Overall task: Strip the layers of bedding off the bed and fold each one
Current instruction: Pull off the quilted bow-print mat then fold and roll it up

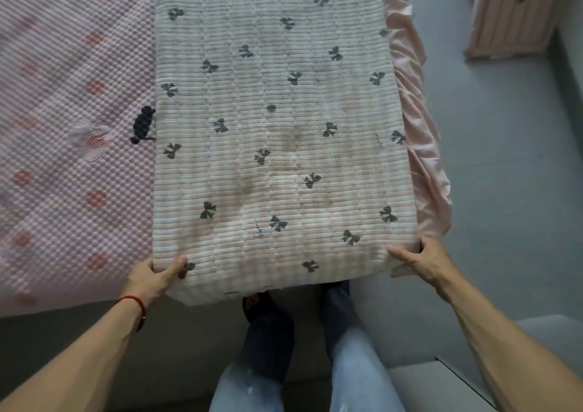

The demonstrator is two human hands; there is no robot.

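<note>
A cream ribbed blanket with dark bow prints (pixel 277 134) lies folded into a long strip along the right side of the bed. My left hand (pixel 154 277) grips its near left corner, thumb on top. My right hand (pixel 419 258) grips its near right corner, thumb on top as well. The near end of the blanket hangs slightly past the foot of the bed. Under it to the left lies a pink bubble-textured cover with red dots (pixel 69 134). A pink satin ruffled sheet edge (pixel 419 134) shows along the bed's right side.
Grey floor (pixel 504 159) runs to the right of the bed. A pink slatted wooden piece of furniture (pixel 517 11) stands at the top right. My legs in light jeans and dark socks (pixel 303 348) stand at the foot of the bed. A grey step-like surface (pixel 441 383) sits at the lower right.
</note>
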